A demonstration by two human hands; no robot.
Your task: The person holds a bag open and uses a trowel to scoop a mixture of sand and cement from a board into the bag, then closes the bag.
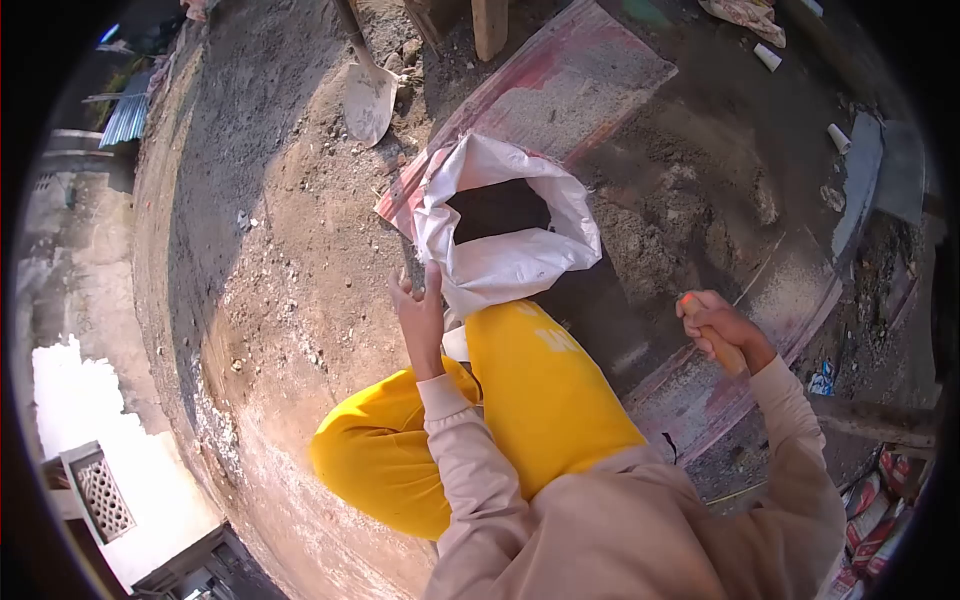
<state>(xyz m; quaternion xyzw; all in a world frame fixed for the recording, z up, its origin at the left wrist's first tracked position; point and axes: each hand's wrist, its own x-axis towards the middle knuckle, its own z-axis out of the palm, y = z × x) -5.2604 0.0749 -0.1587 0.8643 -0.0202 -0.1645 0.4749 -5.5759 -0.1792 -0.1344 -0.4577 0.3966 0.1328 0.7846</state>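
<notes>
A white woven sack (520, 262) stands with its mouth wide open in front of my knees, dark inside. My left hand (420, 312) is beside the sack's near left side, thumb and fingers apart, holding nothing. Out to the right, my right hand (722, 325) is wrapped round a wooden handle (733, 358) with an orange end; what tool it belongs to I cannot tell. Grey sand or mortar mix (665, 230) lies heaped between the sack and my right hand. A reddish board (560, 95) dusted with grey material runs behind the sack.
A shovel (370, 100) rests on the dirt at the back left. Another dusty board (740, 375) lies below my right hand. White cups (767, 57) are scattered at the far right, near a grey sheet (862, 185). Several printed bags (880, 520) are piled at the lower right.
</notes>
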